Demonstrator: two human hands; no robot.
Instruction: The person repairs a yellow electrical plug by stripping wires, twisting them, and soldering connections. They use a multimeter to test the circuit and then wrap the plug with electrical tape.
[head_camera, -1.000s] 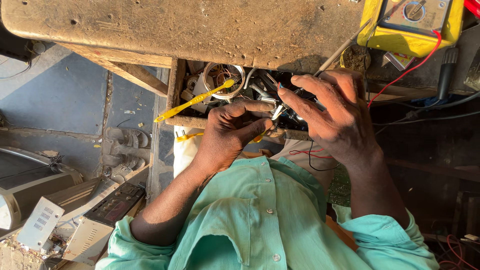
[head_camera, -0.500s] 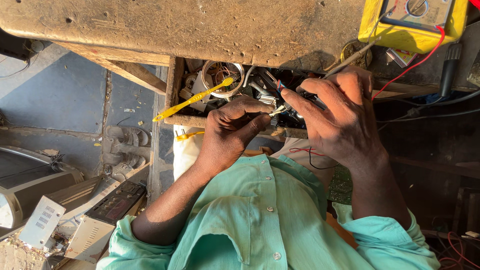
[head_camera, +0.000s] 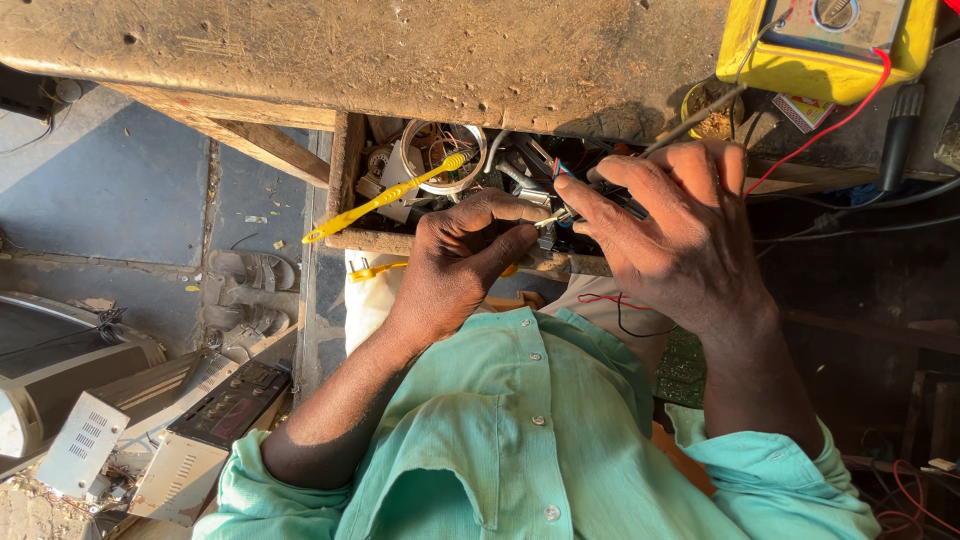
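Below the near edge of the worn table (head_camera: 400, 50), over an open drawer (head_camera: 345, 180) crammed with parts, both hands meet on one small metal part (head_camera: 550, 217). The left hand (head_camera: 460, 260) has its grip closed, thumb and forefinger pinching the part's near end. The right hand (head_camera: 680, 240) curls over thin wires (head_camera: 557, 170) and a dark piece, its fingertips closed on the part's other end. That part looks light, stiff and slippery, easily bent or dropped, so it is best held by its body, not by the fine wires. A yellow stick (head_camera: 385, 198) lies slanted across the drawer. A yellow meter (head_camera: 825, 45) sits at the table's far right corner.
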